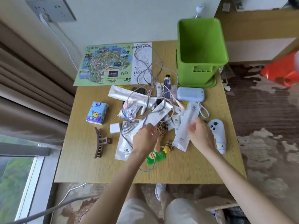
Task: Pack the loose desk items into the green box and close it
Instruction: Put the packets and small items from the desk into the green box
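We look down on a wooden desk [202,167] strewn with loose items. The green box [200,50] stands upright and open at the far right of the desk, sitting on its green lid [212,84], and what we see of its inside is bare.

Our left hand [145,138] is curled around the near end of a long white packet [157,115] that slants up and to the right over the pile. Our right hand [199,134] rests at the right edge of another long white sachet [186,126]; the fingers are bent, but we cannot tell whether they grip it.

Between the 2 hands lies a wooden hairbrush [161,131], with a yellow figurine [166,148] and a green sachet [156,157] just near of it. Grey cables [145,67] loop across the heap and onto a park map [105,63] at the far left. A pale blue case [190,94] lies just near the box. A white controller [218,136] lies to the right of our right hand. On the left are a blue tissue pack [96,114], a white charger plug [115,128] and a brown hair claw [101,142].
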